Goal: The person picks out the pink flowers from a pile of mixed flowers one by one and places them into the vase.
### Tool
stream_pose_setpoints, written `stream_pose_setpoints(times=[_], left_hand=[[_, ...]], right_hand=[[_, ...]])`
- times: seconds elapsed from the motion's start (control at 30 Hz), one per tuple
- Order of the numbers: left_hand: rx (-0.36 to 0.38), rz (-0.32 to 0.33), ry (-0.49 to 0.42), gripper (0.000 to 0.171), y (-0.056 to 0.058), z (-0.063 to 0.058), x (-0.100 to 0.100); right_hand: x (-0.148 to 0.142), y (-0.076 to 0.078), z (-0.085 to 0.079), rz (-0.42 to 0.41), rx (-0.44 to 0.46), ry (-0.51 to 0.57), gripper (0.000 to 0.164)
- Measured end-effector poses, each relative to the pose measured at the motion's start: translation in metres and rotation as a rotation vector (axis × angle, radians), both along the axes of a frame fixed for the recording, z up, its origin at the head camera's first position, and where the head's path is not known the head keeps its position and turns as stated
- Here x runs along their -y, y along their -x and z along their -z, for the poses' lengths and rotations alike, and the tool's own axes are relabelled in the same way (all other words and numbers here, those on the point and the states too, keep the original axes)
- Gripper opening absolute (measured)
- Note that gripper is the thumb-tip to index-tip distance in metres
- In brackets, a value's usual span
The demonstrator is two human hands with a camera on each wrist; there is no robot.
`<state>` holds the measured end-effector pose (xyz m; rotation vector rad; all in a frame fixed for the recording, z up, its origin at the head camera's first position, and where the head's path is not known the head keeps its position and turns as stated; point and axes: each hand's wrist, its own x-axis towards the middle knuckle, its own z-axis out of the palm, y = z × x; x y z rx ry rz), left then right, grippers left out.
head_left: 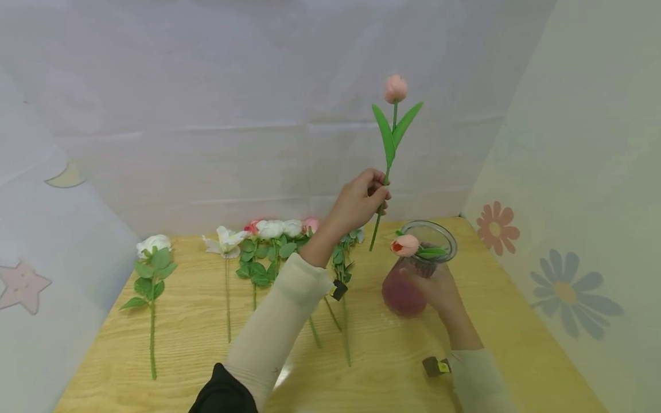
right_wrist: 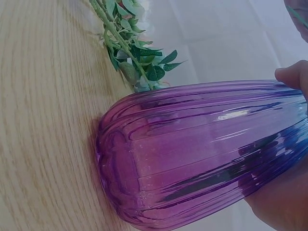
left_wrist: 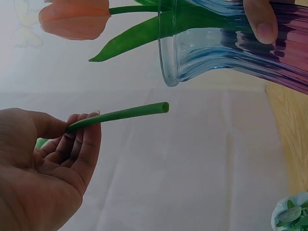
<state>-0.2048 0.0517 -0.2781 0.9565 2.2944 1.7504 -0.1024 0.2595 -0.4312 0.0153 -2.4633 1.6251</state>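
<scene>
At centre frame the left hand [head_left: 361, 202] pinches a tulip [head_left: 395, 89] low on its stem, cut end just left of the vase [head_left: 413, 281] rim. The right hand [head_left: 439, 289] wraps the vase at centre right. A loose pinch could swing the stem against the rim and tip the vase.

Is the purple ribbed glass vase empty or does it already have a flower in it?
Not empty: the purple ribbed glass vase already holds one pink tulip, leaning over its rim.
</scene>
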Motion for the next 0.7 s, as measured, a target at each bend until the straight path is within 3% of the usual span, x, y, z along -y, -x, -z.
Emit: stream_pose_setpoints(times=[0.2, 0.43, 0.7], left_hand=[[0.113, 0.046, -0.117, 0.018, 0.006, 0.002, -0.013], [0.182, 0.099, -0.23, 0.021, 0.007, 0.003, -0.025], [0.27, 0.216, -0.387, 0.025, 0.006, 0.005, -0.044]], right_hand=[[0.001, 0.001, 0.001, 0.004, -0.005, 0.007, 0.063], [0.004, 0.001, -0.001, -0.011, 0.028, 0.025, 0.071], [0.005, 0.001, 0.001, -0.002, 0.024, 0.05, 0.066]])
